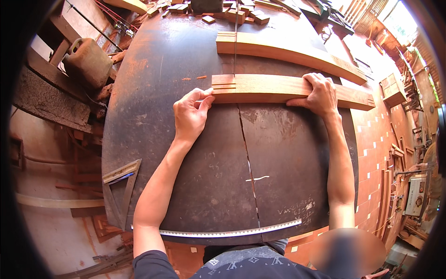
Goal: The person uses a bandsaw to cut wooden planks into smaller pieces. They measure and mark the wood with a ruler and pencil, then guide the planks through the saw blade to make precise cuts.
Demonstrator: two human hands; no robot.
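A reddish wooden beam (pixel 265 86) lies crosswise on the dark saw table (pixel 195 186), with narrow slots cut into its left end and more cuts at its right end. My left hand (pixel 191 114) pinches that left end between thumb and fingers. Farther along, my right hand (pixel 320 94) grips the beam, fingers over the top and thumb on the near side. A thin upright saw blade (pixel 235 51) meets the beam's far edge close to its left end. Behind it rests a second, similar beam (pixel 288 53), also slotted at the left end.
Several wood offcuts (pixel 209 19) are heaped at the table's far edge. Along the near edge runs a white ruler (pixel 232 233). A triangular wooden square (pixel 121 176) with a blue pen (pixel 121 178) sits at left. Beyond it is a dirty plastic jerrycan (pixel 87 63).
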